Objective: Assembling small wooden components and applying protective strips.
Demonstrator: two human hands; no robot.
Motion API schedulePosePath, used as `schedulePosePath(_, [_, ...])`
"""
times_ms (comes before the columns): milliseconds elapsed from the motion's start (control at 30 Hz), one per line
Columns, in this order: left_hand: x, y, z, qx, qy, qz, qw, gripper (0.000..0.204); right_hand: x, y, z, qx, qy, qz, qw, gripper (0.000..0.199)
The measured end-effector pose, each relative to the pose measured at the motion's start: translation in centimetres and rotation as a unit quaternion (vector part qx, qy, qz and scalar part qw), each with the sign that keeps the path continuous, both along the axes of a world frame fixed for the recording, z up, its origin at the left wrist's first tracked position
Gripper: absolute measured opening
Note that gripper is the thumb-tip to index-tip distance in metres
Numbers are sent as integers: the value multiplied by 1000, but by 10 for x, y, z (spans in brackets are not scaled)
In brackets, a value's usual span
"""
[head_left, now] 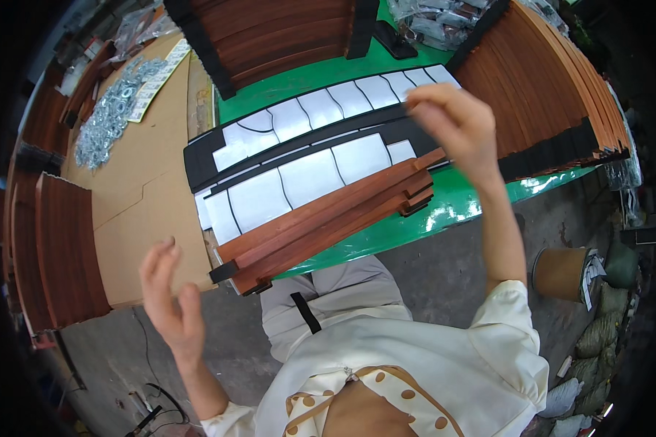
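My left hand (171, 298) is raised beside the left end of a small stack of red-brown wood-look slats (321, 218); its thumb and fingers are apart and nothing shows between them. My right hand (459, 135) hovers over the far right end of those slats. Its fingers are curled together, and whatever they may hold is hidden. The slats have dark ends and lie slantwise at the table's near edge. Behind them, white sheets (310, 178) with black curved lines lie in a row, and a second row of white pieces (299, 116) in black edging lies farther back.
Tall stacks of brown slats stand at the back (284, 36), right (539, 87) and left (69, 247) of the green tabletop (444, 207). Metal washers or rings (113, 109) are heaped on cardboard (138, 218). Bagged parts (441, 22) lie at the back; a brown drum (561, 274) stands on the floor.
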State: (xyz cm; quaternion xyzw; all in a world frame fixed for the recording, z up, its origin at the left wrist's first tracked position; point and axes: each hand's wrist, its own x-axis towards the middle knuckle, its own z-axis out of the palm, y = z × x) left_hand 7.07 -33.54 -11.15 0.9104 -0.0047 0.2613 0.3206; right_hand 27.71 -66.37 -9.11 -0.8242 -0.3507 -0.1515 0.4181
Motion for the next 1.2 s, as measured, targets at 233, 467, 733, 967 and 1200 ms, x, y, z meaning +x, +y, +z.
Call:
schedulePosePath(233, [162,-62,9,82,221,-331,914,25,86,-73,-109,-198,17,80,977,19])
schedulePosePath(467, [243,-158,-80,334,166,-522,767,38,91,-68,-140,-304,-125,134,935,10])
schedulePosePath(733, [252,-167,-114,300,135,-547,769,35,99,-72,-152,-356,-231,170,889,14])
schedulePosePath(967, [253,-164,-108,236,172,-552,781,32,112,-69,-153,-178,-110,96,973,12])
schedulePosePath(1200, [248,-173,-27,-184,303,-319,879,18,82,-70,-62,-43,-121,3,992,10])
